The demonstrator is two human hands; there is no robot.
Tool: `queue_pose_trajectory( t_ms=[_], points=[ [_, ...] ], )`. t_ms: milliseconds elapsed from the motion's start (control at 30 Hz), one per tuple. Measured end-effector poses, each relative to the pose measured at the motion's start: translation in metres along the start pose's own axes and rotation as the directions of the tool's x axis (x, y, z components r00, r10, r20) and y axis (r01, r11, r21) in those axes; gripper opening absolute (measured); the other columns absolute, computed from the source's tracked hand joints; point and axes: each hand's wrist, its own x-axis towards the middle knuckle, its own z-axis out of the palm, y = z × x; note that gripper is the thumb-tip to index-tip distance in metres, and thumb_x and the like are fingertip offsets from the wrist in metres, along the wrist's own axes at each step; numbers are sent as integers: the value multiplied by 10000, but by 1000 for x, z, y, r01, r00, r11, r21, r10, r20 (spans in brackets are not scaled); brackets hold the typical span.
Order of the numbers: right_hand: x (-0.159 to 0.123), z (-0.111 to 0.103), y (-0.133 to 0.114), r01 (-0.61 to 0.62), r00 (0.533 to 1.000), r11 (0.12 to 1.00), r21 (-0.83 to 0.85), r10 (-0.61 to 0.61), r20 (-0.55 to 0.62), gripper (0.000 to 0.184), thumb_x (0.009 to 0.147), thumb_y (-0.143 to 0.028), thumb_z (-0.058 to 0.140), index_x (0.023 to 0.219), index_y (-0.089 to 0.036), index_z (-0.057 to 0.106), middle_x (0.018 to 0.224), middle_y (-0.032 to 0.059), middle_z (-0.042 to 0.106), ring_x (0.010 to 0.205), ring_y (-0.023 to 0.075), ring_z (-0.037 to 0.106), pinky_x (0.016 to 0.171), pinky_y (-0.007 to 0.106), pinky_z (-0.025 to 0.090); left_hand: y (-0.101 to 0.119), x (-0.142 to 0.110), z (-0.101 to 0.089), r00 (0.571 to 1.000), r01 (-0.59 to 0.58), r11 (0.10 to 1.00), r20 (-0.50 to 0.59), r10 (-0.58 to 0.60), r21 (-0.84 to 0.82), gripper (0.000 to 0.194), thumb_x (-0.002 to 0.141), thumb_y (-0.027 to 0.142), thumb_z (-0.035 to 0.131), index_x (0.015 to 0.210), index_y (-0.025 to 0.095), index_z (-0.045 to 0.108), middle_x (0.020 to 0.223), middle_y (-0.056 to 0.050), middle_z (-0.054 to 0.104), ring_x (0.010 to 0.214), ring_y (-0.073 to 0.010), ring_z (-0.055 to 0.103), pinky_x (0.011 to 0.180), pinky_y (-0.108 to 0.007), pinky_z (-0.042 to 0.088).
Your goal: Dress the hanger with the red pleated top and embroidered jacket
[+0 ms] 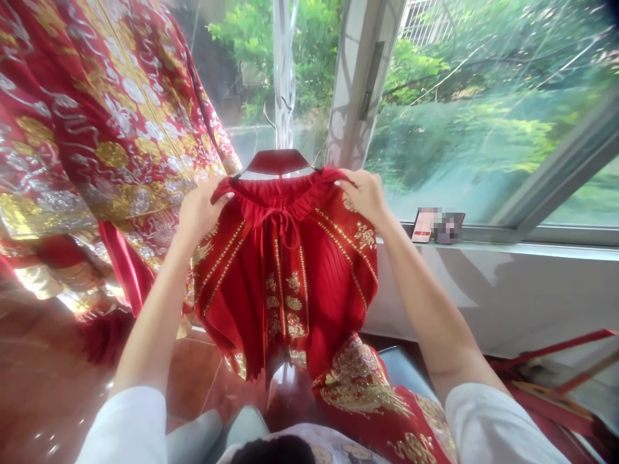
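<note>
A red pleated skirt (333, 283) with gold embroidery and gold beaded lines is spread upright before me. Its gathered waistband has a red drawstring (289, 222) tied in a bow at the front middle. My left hand (200, 206) is closed on the waistband's left end, thumb on the front. At the other end my right hand (365, 193) pinches the waistband in the same way. Behind the waistband a hanger (269, 119) shows its metal hook, and a dark red band (275, 162) rises at its middle. Whether the skirt is fixed to the hanger, I cannot tell.
A large red garment (116, 129) with gold and silver embroidery hangs at the left. Red embroidered cloth (372, 393) lies over my lap. Two small items (449, 229) stand on the window sill (532, 250). A red frame (561, 351) is at the lower right.
</note>
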Motion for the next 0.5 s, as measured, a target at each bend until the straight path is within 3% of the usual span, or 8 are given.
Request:
queue_pose_trajectory(
  t_ms=[100,167,267,333,367,400,500],
  points=[
    [14,-14,3,-115,989,969,221,91,114,438,891,-430,563,553,-173,452,505,-33,344,496,89,355,513,223,282,2,-7,13,995,34,999,-93,-37,-30,413,949,401,484,1301,216,597,1285,-89,647,1170,-280,600,1013,-399,440],
    [27,-22,8,-252,951,908,335,170,258,544,857,-503,603,510,-191,322,474,-54,262,451,59,239,453,213,193,4,-9,19,991,37,998,-124,-44,-59,425,954,418,473,1307,216,597,1301,-92,639,1188,-280,591,1020,-403,434],
    [45,-24,15,-477,816,804,355,255,519,552,826,-571,618,495,-184,405,446,-45,348,420,58,269,416,211,228,1,-8,23,990,43,995,-130,-55,-89,448,946,440,477,1310,209,597,1273,-95,655,1164,-275,603,1001,-395,442],
    [52,-21,17,-542,751,777,319,278,599,565,814,-610,610,486,-175,460,442,-23,407,416,70,321,418,223,277,-3,-5,21,992,48,992,-114,-61,-113,453,931,461,488,1277,200,622,1204,-92,689,1098,-267,629,967,-377,455],
    [52,-20,17,-535,756,785,312,280,591,576,803,-629,610,480,-175,465,439,-17,416,420,75,335,422,227,286,-5,-3,19,993,48,991,-98,-61,-124,455,920,469,496,1256,195,634,1169,-90,702,1063,-263,638,949,-369,459],
    [51,-20,16,-498,790,809,314,274,548,579,791,-644,612,482,-174,472,442,-15,424,430,81,352,430,230,293,-7,-1,16,996,47,990,-75,-57,-130,455,908,475,505,1232,188,644,1139,-89,709,1030,-259,643,931,-363,462],
    [36,-21,6,-260,941,929,264,183,284,522,800,-639,598,602,-156,588,546,10,536,542,119,471,520,237,357,-9,7,7,999,21,991,30,-17,-132,442,881,482,495,1121,153,669,1025,-88,714,914,-243,635,868,-355,465]
  ],
)
